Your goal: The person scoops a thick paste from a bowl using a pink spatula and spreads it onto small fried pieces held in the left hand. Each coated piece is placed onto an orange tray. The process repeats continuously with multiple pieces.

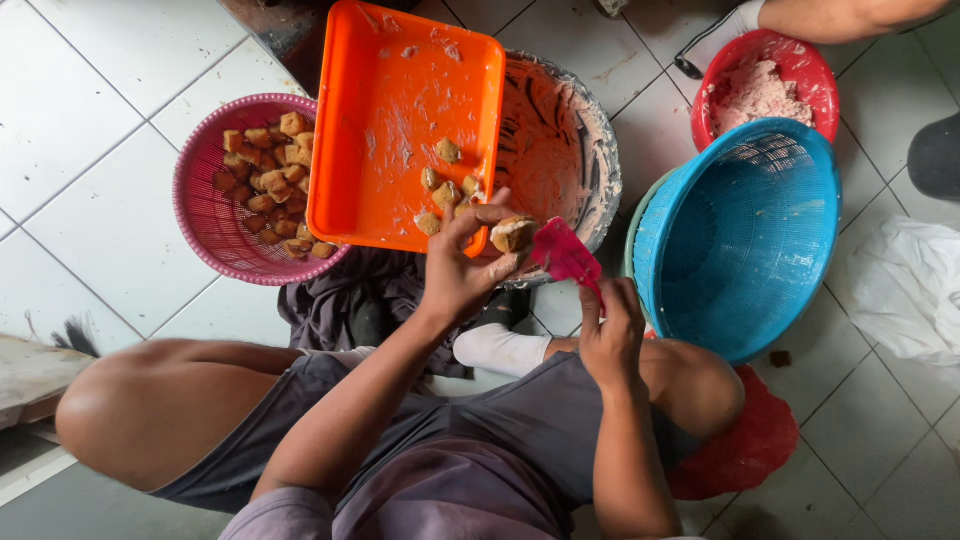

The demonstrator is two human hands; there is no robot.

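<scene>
While my left hand (462,262) pinches a browned tofu puff (513,234) at frame centre, my right hand (610,330) grips a pink scraper (565,255), its long axis slanting up-left toward the puff (blade nearly touching). Behind stand an orange tray (400,110), smeared metal bowl (585,140), and blue basket (745,240).

The orange tray (400,120) hides part of the pink basket (215,215) and one side of the metal bowl (585,150). The blue basket (740,235) covers most of a greenish rim (634,225) behind it. Another person's arm (850,15) runs off the top edge. A dark shape (938,155) is cut at the right edge.
</scene>
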